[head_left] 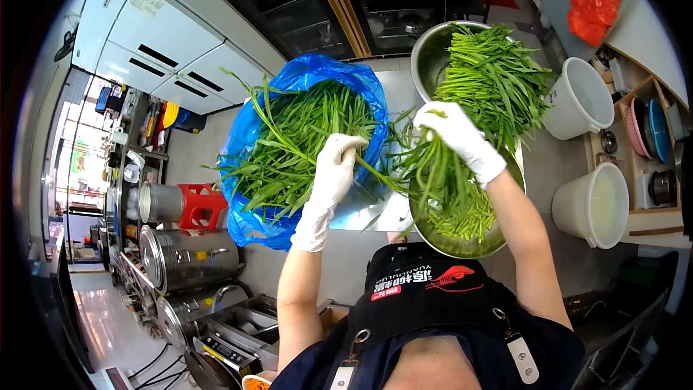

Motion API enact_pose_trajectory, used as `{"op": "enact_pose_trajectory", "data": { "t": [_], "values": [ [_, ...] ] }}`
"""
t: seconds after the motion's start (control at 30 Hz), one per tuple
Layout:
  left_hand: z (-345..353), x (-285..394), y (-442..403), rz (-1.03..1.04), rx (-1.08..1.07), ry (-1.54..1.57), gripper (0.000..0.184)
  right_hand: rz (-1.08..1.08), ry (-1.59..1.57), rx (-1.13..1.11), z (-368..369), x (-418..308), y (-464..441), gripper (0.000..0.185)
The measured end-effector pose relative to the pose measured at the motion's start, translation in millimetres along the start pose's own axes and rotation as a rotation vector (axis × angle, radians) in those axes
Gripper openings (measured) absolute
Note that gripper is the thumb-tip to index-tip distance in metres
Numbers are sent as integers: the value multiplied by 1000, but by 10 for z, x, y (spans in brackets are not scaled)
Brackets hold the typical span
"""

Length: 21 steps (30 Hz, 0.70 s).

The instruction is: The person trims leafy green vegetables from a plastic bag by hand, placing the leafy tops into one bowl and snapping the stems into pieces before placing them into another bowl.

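My left hand point(336, 162), in a white glove, is closed round a long leafy green stalk point(285, 141) that slants from upper left to lower right. Beneath it lies a heap of leafy greens point(289, 180) in a blue plastic bag point(234, 220). Also gloved in white, my right hand point(455, 133) grips a bunch of leafy greens point(433, 170), which hangs down over a metal bowl point(476, 251). Short cut green stems point(469, 218) lie in that bowl. Behind my right hand, a second metal bowl point(427, 65) holds a thick stack of long greens point(491, 79).
The bag and bowls stand on a shiny metal table point(399, 90). Two white buckets point(577, 101) point(593, 206) are on the floor at right. On the left are a red stool point(202, 206), big steel pots point(191, 256) and a white cabinet point(170, 36).
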<state>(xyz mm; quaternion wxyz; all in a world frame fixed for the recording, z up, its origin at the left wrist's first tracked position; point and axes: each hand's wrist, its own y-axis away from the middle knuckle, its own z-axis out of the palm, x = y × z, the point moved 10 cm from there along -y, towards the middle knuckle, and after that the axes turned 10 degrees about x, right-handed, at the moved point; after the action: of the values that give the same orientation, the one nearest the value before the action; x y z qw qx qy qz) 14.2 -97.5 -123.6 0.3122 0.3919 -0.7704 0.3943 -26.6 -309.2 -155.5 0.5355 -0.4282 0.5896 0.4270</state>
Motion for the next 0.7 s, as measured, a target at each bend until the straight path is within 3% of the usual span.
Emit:
{"op": "enact_pose_trajectory", "data": {
  "t": [0.17,0.3,0.33,0.5,0.6,0.7],
  "values": [
    [158,-209,162,61,-261,-159,18,-25,-38,38,-576,-109,179,17],
    [290,-320,369,44,-528,-358,41,6,-247,157,-1022,75,276,16],
    [313,-253,411,207,-537,-408,41,55,-363,162,-1069,101,330,16],
    [474,-150,572,509,-734,-891,15,91,-471,216,-1364,211,457,14],
    [288,205,404,605,-550,-784,10,70,-279,195,-1424,131,538,13],
    [-70,575,241,671,-321,-705,15,75,-97,179,-1349,34,653,11]
  ]
}}
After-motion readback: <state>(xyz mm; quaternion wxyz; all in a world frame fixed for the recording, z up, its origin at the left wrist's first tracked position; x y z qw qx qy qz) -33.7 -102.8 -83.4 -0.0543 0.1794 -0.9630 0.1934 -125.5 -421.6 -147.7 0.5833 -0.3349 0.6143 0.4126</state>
